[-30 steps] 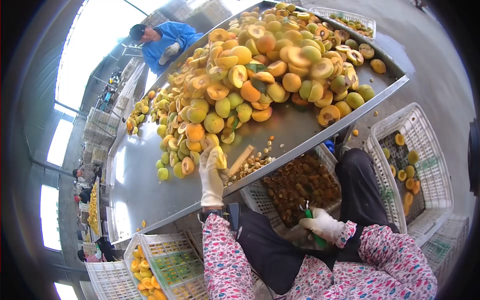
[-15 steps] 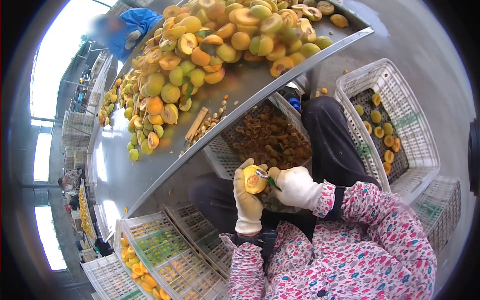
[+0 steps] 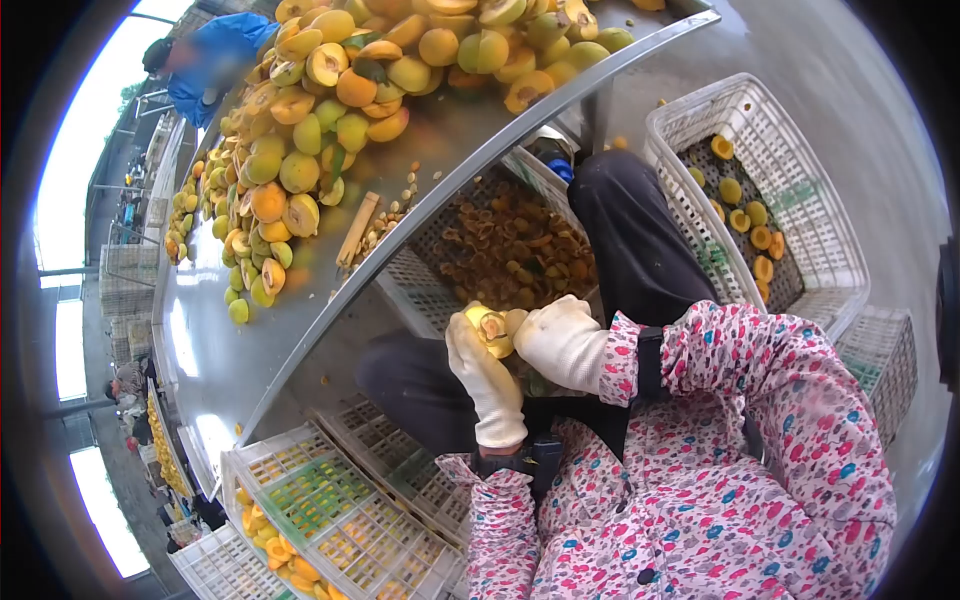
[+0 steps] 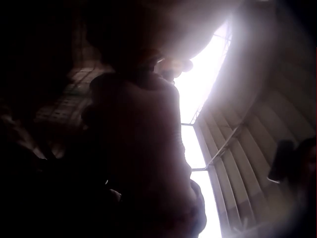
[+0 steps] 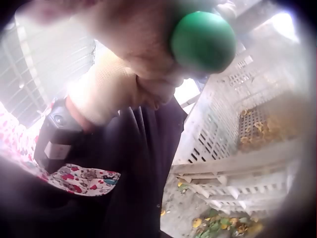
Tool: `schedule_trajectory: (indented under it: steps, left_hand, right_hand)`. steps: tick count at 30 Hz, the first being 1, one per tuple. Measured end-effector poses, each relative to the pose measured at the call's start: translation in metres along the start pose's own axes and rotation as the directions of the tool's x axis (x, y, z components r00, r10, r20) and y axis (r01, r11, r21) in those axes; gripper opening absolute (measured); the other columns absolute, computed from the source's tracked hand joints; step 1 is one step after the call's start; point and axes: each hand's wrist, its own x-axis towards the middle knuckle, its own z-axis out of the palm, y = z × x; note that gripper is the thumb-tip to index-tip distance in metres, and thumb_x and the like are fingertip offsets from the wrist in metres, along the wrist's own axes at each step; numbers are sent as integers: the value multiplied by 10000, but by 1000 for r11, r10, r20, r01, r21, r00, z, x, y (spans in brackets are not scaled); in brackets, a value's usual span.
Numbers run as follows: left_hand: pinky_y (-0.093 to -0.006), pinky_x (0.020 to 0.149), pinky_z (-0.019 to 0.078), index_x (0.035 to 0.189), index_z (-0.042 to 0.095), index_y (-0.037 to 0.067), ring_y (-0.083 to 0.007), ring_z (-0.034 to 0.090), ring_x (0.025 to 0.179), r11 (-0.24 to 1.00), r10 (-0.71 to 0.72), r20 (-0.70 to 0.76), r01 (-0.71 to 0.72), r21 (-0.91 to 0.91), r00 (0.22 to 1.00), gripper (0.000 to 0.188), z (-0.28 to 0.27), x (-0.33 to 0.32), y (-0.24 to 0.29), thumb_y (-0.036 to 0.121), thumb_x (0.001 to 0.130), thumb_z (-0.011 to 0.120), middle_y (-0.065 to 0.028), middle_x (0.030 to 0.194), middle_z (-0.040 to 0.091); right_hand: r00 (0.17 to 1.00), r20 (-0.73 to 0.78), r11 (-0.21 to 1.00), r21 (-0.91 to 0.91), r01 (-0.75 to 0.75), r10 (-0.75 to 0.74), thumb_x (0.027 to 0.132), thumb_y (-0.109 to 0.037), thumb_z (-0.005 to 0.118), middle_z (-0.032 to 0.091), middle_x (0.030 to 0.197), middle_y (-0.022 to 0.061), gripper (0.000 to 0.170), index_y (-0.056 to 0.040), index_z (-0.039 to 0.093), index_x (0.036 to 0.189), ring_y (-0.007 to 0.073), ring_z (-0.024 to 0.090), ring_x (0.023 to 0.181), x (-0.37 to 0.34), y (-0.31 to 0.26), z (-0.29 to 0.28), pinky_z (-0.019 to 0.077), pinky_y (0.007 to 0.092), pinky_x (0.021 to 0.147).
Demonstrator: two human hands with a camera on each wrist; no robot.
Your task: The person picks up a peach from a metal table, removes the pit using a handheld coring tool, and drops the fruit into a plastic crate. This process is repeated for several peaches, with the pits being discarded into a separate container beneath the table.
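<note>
Cut yellow round fruit (image 3: 488, 328), just brought from grey metal counter (image 3: 285, 322), grasped by fingers of left white-gloved hand (image 3: 486, 388), beside right white-gloved hand (image 3: 562, 345), fingers gripping round-ended green handle (image 5: 204, 42); work on fruit likely underway.

Two hands (image 3: 484, 375) (image 3: 563, 345) — one held fruit (image 3: 484, 325)

White daylight glares through large openings (image 3: 70, 350) at the head view's left; in the left wrist view, ribbed panels (image 4: 252, 168) curve beside the brightness. Smooth grey floor (image 3: 800, 70) spreads right of a metal table (image 3: 240, 355), its top reflecting light
</note>
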Motion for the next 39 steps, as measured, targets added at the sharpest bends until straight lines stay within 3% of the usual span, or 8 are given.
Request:
schedule_trajectory:
  steps: [5, 7, 11, 18, 27, 33, 35, 39]
  left_hand:
    - [-261, 710, 459, 1035, 561, -21, -124, 543, 788, 999, -34, 4, 33, 16, 999, 359, -3, 4, 8, 310, 997, 426, -51, 885, 565]
    - [-255, 686, 461, 1030, 564, -24, -118, 544, 758, 941, 191, 70, -203, 269, 979, 327, -1, 9, 9, 278, 995, 444, -52, 878, 572]
    - [-250, 697, 470, 1076, 569, -27, -108, 550, 770, 896, 340, 145, -367, 250, 929, 292, -3, 24, -19, 236, 982, 482, -63, 899, 589]
    - [-279, 789, 509, 1177, 530, -17, -165, 614, 861, 981, 65, 381, 12, -196, 922, 352, -7, 7, 14, 252, 950, 543, -158, 1017, 649]
    - [-275, 775, 517, 1166, 531, -33, -169, 629, 833, 965, -76, 542, 198, -170, 837, 435, -12, 8, 14, 325, 928, 593, -156, 991, 658]
    - [-269, 767, 523, 1184, 529, -11, -165, 628, 827, 988, 103, 367, -52, -148, 924, 369, -4, 18, -11, 276, 954, 561, -153, 978, 654]
    - [-260, 742, 524, 1188, 525, 6, -161, 626, 821, 969, 118, 114, -90, -230, 986, 330, -4, 22, -20, 241, 958, 557, -149, 975, 649]
    - [-253, 621, 511, 1210, 503, 34, -165, 627, 765, 980, 140, 59, -129, -153, 988, 434, -8, 28, -8, 399, 991, 418, -130, 989, 640]
  right_hand:
    - [996, -41, 976, 206, -73, 83, 781, -223, 672, 700, 799, 103, 297, -8, 647, 984, 235, 694, 737, 2, -7, 8, 528, 338, 640]
    - [992, -111, 961, 276, -33, 66, 771, -162, 652, 696, 796, 121, 254, 8, 650, 959, 254, 693, 742, -4, -8, 6, 534, 354, 653]
    - [976, 193, 837, 516, -185, 97, 746, -51, 621, 675, 754, 142, 170, 44, 644, 886, 266, 680, 696, -3, -5, -12, 538, 354, 611]
    - [914, 349, 255, 921, -294, -205, 751, -128, 645, 542, 574, 45, 155, -2, 585, 684, 138, 543, 480, -34, 16, -26, 452, 272, 465]
    - [934, 321, 345, 904, -254, -154, 792, -126, 610, 550, 599, 29, 140, -17, 581, 708, 115, 524, 475, -42, 16, -18, 433, 254, 446]
    - [915, 110, -338, 907, -253, -389, 860, -186, 585, 554, 624, 25, 212, -42, 579, 705, 99, 517, 519, -16, 26, 20, 408, 234, 491]
    - [916, -78, -181, 984, 6, -394, 841, -186, 594, 542, 605, 39, 164, -29, 584, 795, 122, 526, 522, -14, 29, 27, 416, 249, 493]
    - [996, 23, -27, 999, -26, -86, 826, -167, 600, 600, 705, 88, 179, -15, 582, 917, 162, 567, 565, -7, 38, 19, 463, 275, 540]
